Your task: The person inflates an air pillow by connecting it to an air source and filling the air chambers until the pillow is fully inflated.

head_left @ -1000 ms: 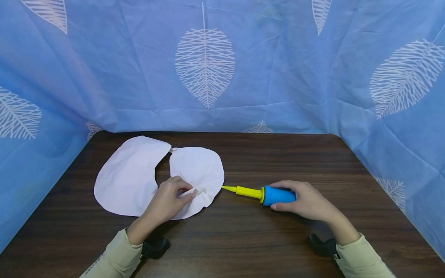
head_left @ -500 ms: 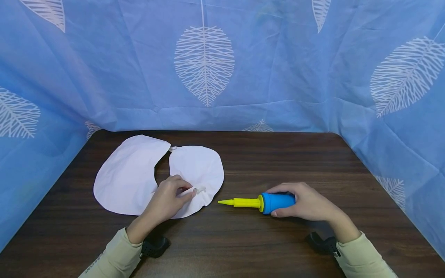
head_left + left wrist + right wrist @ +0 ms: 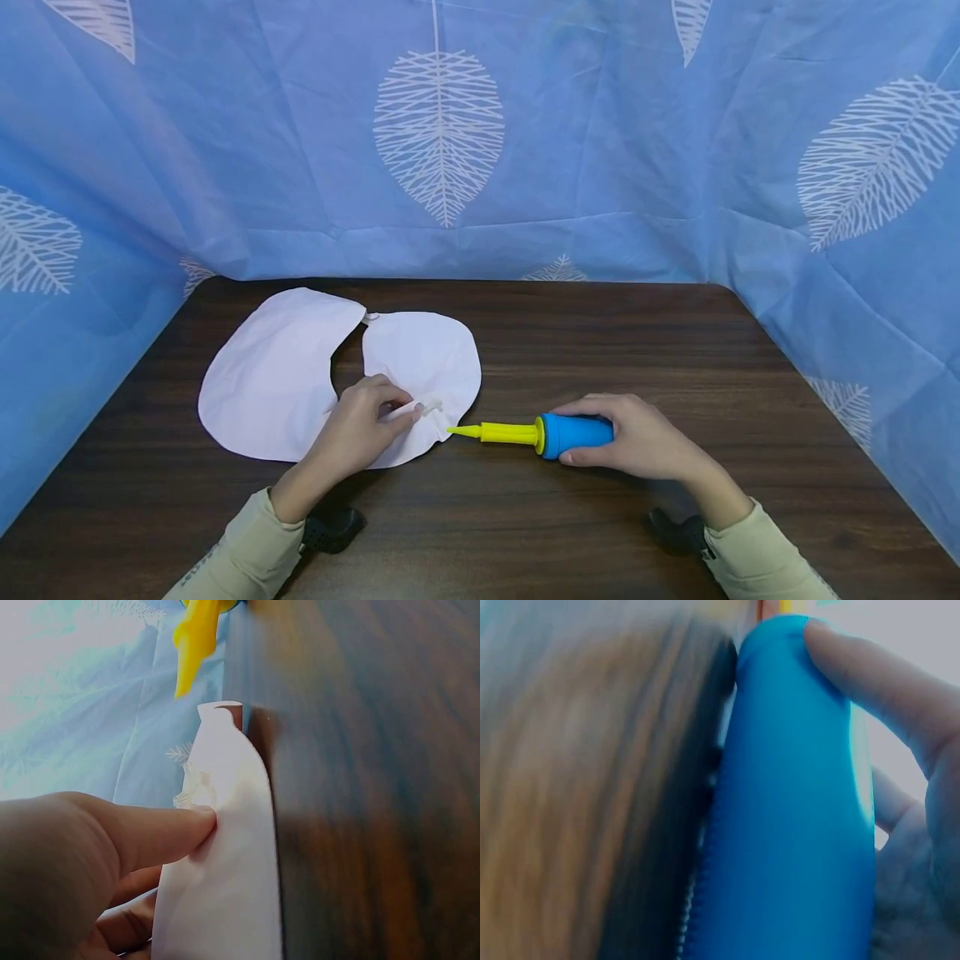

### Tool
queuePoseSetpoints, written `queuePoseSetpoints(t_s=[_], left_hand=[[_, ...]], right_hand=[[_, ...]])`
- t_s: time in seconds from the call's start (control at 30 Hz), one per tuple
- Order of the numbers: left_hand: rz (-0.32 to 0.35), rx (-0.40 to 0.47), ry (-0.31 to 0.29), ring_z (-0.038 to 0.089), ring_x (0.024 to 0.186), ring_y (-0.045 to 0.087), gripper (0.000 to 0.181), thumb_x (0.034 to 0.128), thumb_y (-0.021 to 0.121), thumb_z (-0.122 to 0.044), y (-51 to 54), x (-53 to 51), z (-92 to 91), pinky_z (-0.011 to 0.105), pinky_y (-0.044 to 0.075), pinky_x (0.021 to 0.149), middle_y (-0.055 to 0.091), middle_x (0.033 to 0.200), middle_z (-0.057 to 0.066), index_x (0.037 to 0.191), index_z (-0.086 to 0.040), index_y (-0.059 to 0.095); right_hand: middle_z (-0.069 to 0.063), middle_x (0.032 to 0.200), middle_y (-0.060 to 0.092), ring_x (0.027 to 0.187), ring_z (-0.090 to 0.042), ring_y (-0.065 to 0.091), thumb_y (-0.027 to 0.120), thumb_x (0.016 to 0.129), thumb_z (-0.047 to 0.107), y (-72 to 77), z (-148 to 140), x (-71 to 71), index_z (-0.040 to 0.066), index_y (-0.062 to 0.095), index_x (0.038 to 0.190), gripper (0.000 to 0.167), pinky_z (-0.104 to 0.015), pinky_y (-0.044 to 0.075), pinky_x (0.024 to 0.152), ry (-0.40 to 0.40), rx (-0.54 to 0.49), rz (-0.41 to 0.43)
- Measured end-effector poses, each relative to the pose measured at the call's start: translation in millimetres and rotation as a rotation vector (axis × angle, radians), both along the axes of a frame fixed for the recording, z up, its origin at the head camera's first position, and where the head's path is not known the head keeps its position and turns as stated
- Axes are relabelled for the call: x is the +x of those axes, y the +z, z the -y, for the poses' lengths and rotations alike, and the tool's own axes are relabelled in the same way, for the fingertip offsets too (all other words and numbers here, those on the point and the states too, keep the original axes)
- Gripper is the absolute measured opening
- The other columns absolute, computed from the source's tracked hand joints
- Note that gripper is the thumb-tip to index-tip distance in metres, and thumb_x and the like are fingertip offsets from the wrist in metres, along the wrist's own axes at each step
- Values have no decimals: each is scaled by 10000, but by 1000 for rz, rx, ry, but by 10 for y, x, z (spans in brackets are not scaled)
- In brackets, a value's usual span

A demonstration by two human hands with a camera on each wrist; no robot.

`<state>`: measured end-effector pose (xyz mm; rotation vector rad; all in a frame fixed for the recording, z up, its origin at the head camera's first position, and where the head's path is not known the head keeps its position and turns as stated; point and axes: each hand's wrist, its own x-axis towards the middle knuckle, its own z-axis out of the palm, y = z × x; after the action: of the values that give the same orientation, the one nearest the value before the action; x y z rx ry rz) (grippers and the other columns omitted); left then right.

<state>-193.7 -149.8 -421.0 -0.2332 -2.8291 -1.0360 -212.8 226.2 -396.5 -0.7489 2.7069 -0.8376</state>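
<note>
Left hand [image 3: 363, 427]: fingers pinch flat white two-lobed sheet [image 3: 422, 350] beside clear valve [image 3: 430, 407]
Right hand [image 3: 643, 435]: fingers curl round blue cylindrical plastic pump [image 3: 573, 436]
Yellow tapered nozzle [image 3: 506, 432]: apart from valve
Sheet: on dark wood-grain surface [image 3: 600, 342]

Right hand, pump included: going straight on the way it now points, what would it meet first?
Leading with the yellow nozzle of the blue pump, the right hand would likely meet the smaller white lobe that the left hand pinches. Height is unclear; the tip may pass above.
</note>
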Motion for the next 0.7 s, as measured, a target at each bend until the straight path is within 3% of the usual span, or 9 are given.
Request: queuePoseSetpoints(t_s=[0.33, 0.7], left_hand=[[0, -6, 1, 179, 896, 621, 160, 896, 875, -133, -7, -4, 21, 352, 558, 818, 743, 957, 53, 1035, -60, 845], [-10, -2, -2, 187, 908, 632, 158, 898, 871, -127, -25, -12, -2, 374, 562, 842, 745, 960, 51, 1036, -54, 847]], right_hand=[[-37, 1324, 755, 1032, -199, 653, 864, 883, 509, -19, 258, 37, 283, 735, 1362, 545, -386, 529, 813, -71, 42, -106], [-38, 1337, 751, 1034, -199, 660, 858, 892, 507, -34, 339, 67, 284, 730, 1370, 543, -404, 546, 816, -83, 46, -108]])
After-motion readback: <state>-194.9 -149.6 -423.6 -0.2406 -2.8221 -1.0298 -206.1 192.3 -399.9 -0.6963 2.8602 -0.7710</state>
